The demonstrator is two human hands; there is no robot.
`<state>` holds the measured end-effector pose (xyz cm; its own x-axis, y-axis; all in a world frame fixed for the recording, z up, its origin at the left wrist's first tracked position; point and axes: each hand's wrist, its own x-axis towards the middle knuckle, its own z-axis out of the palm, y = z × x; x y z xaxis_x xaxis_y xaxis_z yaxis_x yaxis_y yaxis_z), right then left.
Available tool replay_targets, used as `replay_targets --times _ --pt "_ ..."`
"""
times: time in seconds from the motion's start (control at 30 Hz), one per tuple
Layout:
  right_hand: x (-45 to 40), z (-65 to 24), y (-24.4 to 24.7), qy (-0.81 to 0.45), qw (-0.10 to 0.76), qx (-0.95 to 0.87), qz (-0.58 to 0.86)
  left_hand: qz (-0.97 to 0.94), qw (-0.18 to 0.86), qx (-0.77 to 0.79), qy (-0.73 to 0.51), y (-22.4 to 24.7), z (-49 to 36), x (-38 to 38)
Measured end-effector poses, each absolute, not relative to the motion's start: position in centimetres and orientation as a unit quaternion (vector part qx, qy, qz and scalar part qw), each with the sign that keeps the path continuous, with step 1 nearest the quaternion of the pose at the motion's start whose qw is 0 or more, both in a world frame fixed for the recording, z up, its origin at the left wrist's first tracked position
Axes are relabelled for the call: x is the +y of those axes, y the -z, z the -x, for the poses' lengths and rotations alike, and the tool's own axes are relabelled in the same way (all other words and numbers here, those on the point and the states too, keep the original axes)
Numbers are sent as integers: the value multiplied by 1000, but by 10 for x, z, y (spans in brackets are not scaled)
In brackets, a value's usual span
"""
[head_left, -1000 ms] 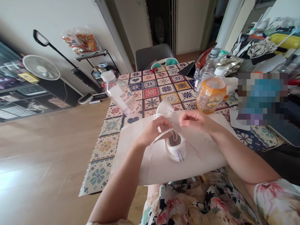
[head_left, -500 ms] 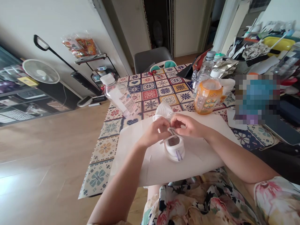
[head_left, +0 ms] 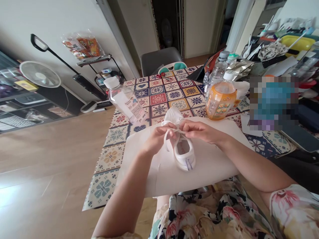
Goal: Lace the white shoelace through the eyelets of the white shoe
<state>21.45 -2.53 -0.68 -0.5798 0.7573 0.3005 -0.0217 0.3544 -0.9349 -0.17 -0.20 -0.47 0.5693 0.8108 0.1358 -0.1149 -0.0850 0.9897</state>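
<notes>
A white shoe [head_left: 184, 161] rests on a white sheet [head_left: 159, 181], its heel toward me and its toe pointing away. Pale shoelaces [head_left: 166, 141] come up from its front, and one loop hangs by the left side of the opening. My left hand [head_left: 160, 134] pinches a lace at the left of the shoe's tongue area. On the other side, my right hand [head_left: 199, 130] is closed with thumb and finger on the laces. Between them the fingertips almost meet, hiding the eyelets and part of the laces.
A clear bottle with a white cap [head_left: 127, 101] stands at the left table edge. An orange-labelled bottle [head_left: 221, 99] is at the right, with clutter behind it. Red scissors [head_left: 163, 77] lie near the far edge, before a grey chair [head_left: 161, 61].
My hands have shifted slightly, and the lace now curves in a loop at the left where a straighter end lay. More of the shoe's opening shows.
</notes>
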Motion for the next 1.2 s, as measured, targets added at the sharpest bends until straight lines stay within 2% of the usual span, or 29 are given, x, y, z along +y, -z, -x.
replay_targets --times 0.13,0.33,0.47,0.57,0.63,0.77,0.87,1.03,1.2 --pt "-21 -224 3 -587 476 -620 211 -553 628 270 -477 3 9 5" --pt "-12 -244 -6 -498 630 -562 198 -425 617 169 -640 -7 22 12" --pt "-12 -243 -7 -512 677 -475 232 -430 654 103 -613 -4 18 7" --pt "-17 -229 0 -508 664 -451 312 -546 677 130 -475 1 8 -3" --pt "-22 -217 5 -460 633 -513 353 -583 682 184 -402 3 1 -10" --pt "-34 -201 12 -287 539 -721 327 -579 665 264 -391 2 -9 -17" --pt "-40 -199 12 -222 499 -789 281 -585 637 279 -417 2 -12 -20" --pt "-41 -201 10 -240 490 -781 304 -624 572 274 -457 5 -16 -25" --pt "-39 -199 16 -339 505 -701 372 -666 537 252 -453 8 -17 -27"
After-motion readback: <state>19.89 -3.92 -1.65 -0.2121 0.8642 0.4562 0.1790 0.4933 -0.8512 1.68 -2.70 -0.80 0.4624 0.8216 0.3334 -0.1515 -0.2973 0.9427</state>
